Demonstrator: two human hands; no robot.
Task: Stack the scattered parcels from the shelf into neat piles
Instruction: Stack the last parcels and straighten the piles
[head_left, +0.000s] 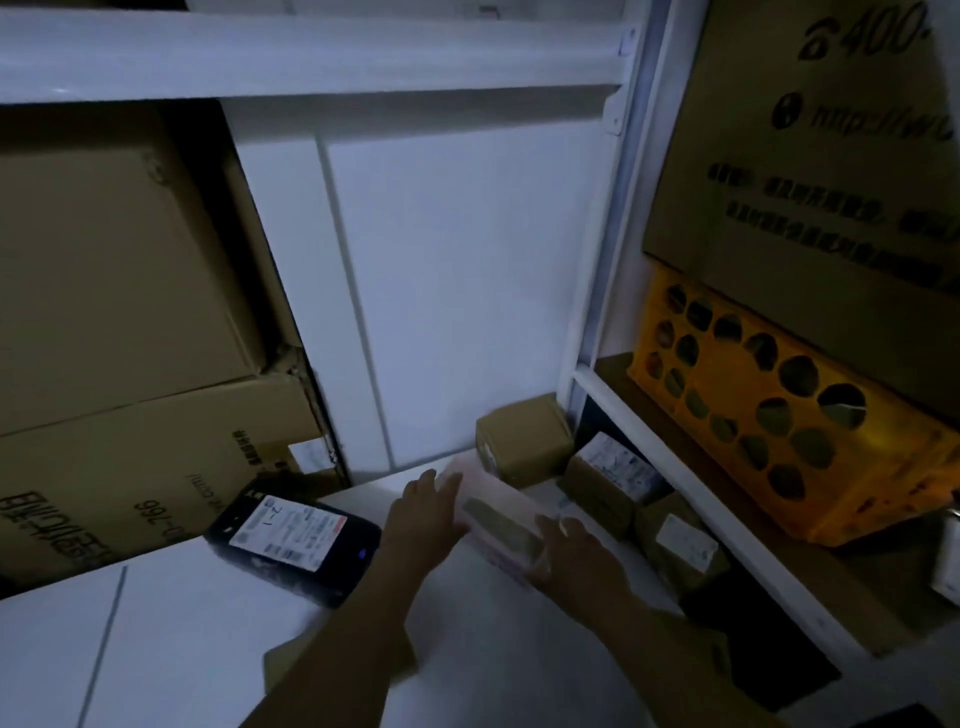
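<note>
A pale, flat parcel, blurred, lies tilted on the white shelf between both hands. My left hand rests against its left end with fingers fairly straight. My right hand holds its right end, fingers bent over the edge. Behind it stands a small brown box. Two more brown boxes with white labels sit to the right. A black parcel with a white label lies to the left.
Large cardboard cartons fill the left of the shelf bay. A white upright post divides the bays. On the right shelf sit a yellow perforated crate and a big printed carton. The shelf board above is low.
</note>
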